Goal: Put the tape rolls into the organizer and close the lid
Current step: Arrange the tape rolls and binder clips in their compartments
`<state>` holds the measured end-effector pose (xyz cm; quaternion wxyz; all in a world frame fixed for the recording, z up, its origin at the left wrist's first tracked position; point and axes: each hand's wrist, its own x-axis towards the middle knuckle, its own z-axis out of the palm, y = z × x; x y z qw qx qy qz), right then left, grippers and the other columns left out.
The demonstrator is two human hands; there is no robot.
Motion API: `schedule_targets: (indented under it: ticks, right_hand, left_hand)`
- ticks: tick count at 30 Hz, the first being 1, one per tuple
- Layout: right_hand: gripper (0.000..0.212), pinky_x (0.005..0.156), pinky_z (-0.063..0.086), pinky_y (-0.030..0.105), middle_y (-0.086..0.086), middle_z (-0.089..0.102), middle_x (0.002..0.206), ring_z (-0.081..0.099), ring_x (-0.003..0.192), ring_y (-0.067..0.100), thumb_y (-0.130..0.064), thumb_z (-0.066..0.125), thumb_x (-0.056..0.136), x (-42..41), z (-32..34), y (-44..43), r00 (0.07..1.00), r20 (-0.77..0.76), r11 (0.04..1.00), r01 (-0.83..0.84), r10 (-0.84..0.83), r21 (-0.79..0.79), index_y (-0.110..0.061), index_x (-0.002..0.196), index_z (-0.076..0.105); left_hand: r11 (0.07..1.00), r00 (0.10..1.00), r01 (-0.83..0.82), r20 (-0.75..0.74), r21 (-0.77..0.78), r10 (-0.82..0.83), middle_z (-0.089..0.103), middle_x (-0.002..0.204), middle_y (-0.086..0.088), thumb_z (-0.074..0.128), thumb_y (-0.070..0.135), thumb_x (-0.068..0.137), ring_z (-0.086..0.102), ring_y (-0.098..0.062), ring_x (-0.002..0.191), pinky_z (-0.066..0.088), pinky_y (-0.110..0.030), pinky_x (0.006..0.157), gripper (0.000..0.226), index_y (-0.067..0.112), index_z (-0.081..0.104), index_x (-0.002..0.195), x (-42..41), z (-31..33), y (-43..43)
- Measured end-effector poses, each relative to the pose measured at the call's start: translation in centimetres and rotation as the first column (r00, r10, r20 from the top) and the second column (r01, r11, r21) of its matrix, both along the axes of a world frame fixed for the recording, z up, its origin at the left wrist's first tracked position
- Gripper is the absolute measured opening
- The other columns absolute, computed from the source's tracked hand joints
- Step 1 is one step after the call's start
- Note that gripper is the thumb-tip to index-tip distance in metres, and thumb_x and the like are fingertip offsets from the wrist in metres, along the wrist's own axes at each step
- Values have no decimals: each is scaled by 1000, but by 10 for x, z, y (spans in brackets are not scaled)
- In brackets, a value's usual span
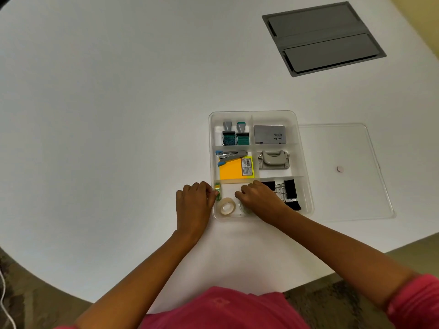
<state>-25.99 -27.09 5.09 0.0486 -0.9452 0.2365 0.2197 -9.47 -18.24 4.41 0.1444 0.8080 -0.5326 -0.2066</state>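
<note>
A clear plastic organizer (301, 148) with several compartments sits on the white table. Its near-left compartment holds a white tape roll (226, 207) lying flat. A green tape roll (218, 191) stands on edge at that compartment's left wall, pinched by the fingertips of my left hand (193, 203). My right hand (257, 198) rests in the same compartment, fingers curled over a clear tape roll (244, 209) that is mostly hidden. The clear lid (344, 172) lies flat on the table to the right of the organizer.
Other compartments hold two stamps (235, 135), a grey ink pad (269, 134), a stapler (231, 156) on orange sticky notes (230, 170), a hole punch (273, 160) and black binder clips (288, 191). A grey cable hatch (323, 38) is set into the table far right.
</note>
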Motion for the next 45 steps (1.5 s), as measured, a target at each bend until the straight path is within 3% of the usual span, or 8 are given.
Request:
schedule_targets:
  ticks: [4, 10, 16, 21, 27, 35, 39, 45]
  right_hand:
    - [36, 87, 47, 40, 16, 62, 111, 60, 97, 32, 6, 59, 84, -2, 6, 6, 982, 149, 992, 124, -120, -19, -4, 118, 53]
    - [40, 72, 55, 37, 12, 74, 85, 69, 79, 29, -6, 88, 57, 5, 21, 23, 817, 435, 919, 388, -379, 71, -7, 93, 70]
    - [33, 83, 45, 40, 13, 72, 93, 63, 92, 32, -15, 79, 71, 27, 10, 32, 823, 331, 886, 443, -462, 135, -8, 100, 65]
    - [34, 82, 46, 41, 10, 73, 82, 64, 86, 31, -20, 81, 69, 29, 9, 35, 865, 264, 895, 447, -427, -15, -9, 96, 64]
    - [29, 78, 51, 41, 6, 73, 74, 65, 85, 28, -30, 85, 62, 28, 11, 40, 864, 126, 855, 502, -488, -127, -15, 80, 69]
    - [24, 99, 36, 45, 14, 54, 118, 47, 112, 33, -24, 63, 88, 33, 1, 35, 851, 23, 839, 522, -525, -156, -10, 106, 62]
    - [25, 85, 44, 40, 5, 64, 102, 58, 98, 24, -34, 70, 81, 42, 6, 43, 809, 168, 792, 587, -564, -166, -17, 99, 67]
    - [32, 89, 29, 39, 6, 61, 112, 49, 107, 25, -42, 56, 90, 57, -5, 43, 573, 328, 641, 752, -751, 154, -16, 107, 65]
  left_hand:
    - [999, 989, -43, -143, -11, 41, 68, 93, -1, 50, 38, 93, 56, -18, 86, 45, -32, 76, 25, 16, 62, 97, 2, 0, 0]
    - [993, 966, -112, -230, 36, 117, 64, 86, 7, 50, 43, 92, 53, -11, 78, 35, -20, 56, 24, 22, 61, 91, 1, -4, 1]
    - [988, 958, -143, -242, 50, 151, 60, 83, 14, 51, 48, 90, 55, -9, 76, 32, -16, 53, 25, 26, 63, 90, 4, -3, 1]
    - [986, 960, -165, -226, 25, 166, 63, 81, 13, 54, 47, 88, 54, -6, 71, 31, -11, 55, 23, 26, 64, 89, 2, -6, 2]
    - [985, 961, -170, -219, 10, 168, 68, 82, 8, 52, 47, 89, 53, -6, 68, 38, -22, 64, 27, 24, 64, 88, 1, -8, 3]
    - [984, 959, -172, -223, 42, 177, 71, 87, 2, 51, 47, 90, 62, -15, 77, 49, -37, 80, 31, 20, 65, 91, 0, -7, 2]
    - [983, 956, -179, -226, 53, 186, 71, 88, 2, 50, 47, 90, 62, -15, 78, 47, -38, 85, 31, 20, 65, 92, 0, -6, 1]
    - [982, 953, -182, -237, 57, 190, 72, 91, -2, 51, 43, 91, 64, -19, 82, 49, -40, 85, 30, 18, 66, 94, -1, -2, 1]
